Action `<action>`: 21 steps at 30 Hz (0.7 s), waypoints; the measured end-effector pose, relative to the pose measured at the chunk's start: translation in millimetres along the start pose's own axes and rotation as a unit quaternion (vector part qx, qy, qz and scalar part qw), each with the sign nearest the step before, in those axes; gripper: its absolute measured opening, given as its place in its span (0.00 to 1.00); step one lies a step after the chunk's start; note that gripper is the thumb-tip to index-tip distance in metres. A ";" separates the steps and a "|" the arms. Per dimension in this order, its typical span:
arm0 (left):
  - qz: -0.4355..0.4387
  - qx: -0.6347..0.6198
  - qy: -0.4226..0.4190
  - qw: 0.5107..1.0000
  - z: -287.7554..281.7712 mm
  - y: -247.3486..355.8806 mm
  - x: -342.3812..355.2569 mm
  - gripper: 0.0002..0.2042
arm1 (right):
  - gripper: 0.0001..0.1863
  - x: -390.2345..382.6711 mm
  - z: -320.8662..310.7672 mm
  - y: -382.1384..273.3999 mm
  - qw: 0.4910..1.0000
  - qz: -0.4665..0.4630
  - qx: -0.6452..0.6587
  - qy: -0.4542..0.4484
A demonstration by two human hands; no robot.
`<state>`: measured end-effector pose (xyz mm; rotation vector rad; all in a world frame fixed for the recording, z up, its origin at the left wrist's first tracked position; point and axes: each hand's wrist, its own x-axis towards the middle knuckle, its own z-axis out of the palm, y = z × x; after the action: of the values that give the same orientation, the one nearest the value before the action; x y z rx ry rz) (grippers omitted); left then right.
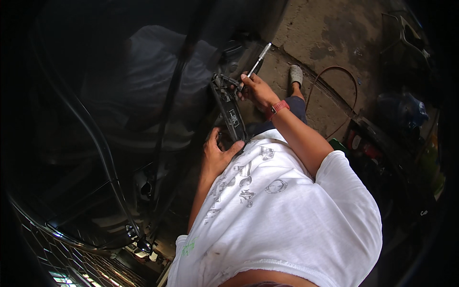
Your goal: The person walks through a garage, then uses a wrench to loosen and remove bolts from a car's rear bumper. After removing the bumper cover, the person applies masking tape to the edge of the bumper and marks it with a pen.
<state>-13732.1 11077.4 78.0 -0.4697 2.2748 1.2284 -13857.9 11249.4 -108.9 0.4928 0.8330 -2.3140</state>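
Observation:
In my right hand (259, 91), which has a red-strapped watch at the wrist, is a ratchet wrench (260, 57) with a silver handle slanting up to the right. My fingers close round its lower end, against a long black part (233, 117) with a label on its side. Metal linkage or bracketry (222, 82) shows at that part's upper end. My left hand (218, 153) grips the part's lower end, thumb on one side and fingers on the other. The wrench's working end and what it meets are hidden behind my right fingers.
Glossy black vehicle panels (110, 95) fill the left, reflecting a white shirt. A reddish hose (334, 68) loops over the stained concrete floor (306, 28), near my shoe (296, 75). Dark clutter and a blue plastic bundle (413, 111) lie at the right. Metal grating (71, 248) stands lower left.

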 end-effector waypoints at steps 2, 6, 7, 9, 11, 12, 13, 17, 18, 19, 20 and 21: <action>0.016 0.020 0.004 1.000 -0.7 0.7 0.5 0.37 | 0.18 1.6 0.6 6.8 1.000 -0.001 -0.003 0.011; -0.003 0.031 -0.007 0.999 -2.4 2.6 1.5 0.38 | 0.21 13.4 3.6 20.2 0.989 -0.072 -0.080 0.104; 0.011 0.035 -0.009 0.999 -2.8 3.3 1.6 0.39 | 0.21 17.4 5.9 22.0 0.983 -0.103 -0.104 0.109; 0.007 0.024 -0.014 1.000 -3.6 4.2 1.3 0.39 | 0.23 23.8 13.5 22.5 0.970 -0.161 -0.108 0.149; -0.003 0.038 -0.015 0.999 -4.5 5.2 1.2 0.40 | 0.25 27.1 23.1 16.3 0.961 -0.180 -0.048 0.203; -0.025 0.038 -0.021 0.999 -4.9 5.5 1.4 0.40 | 0.26 27.7 27.4 10.4 0.959 -0.173 -0.003 0.227; -0.006 0.049 -0.017 0.999 -5.5 5.7 1.8 0.40 | 0.28 27.9 30.7 3.1 0.963 -0.129 0.054 0.231; -0.003 0.036 -0.027 0.999 -7.1 5.9 3.4 0.40 | 0.31 33.2 36.0 -25.5 0.962 -0.058 0.099 0.247; -0.013 0.018 -0.034 0.999 -7.3 5.7 4.0 0.40 | 0.30 36.5 36.8 -28.9 0.958 -0.064 0.086 0.267; 0.006 0.018 -0.034 0.999 -7.4 5.5 4.7 0.40 | 0.29 40.0 38.0 -30.4 0.953 -0.069 0.132 0.262; 0.016 0.014 -0.036 0.999 -7.5 5.1 5.5 0.40 | 0.28 43.4 39.6 -30.0 0.948 -0.065 0.136 0.281; 0.021 0.002 -0.039 0.999 -7.7 4.5 6.2 0.40 | 0.27 46.3 41.5 -28.1 0.942 -0.075 0.137 0.297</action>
<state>-13741.6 11072.9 81.0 -0.3672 2.2314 1.2397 -13916.1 11218.9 -90.5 1.3402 0.8353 -2.4616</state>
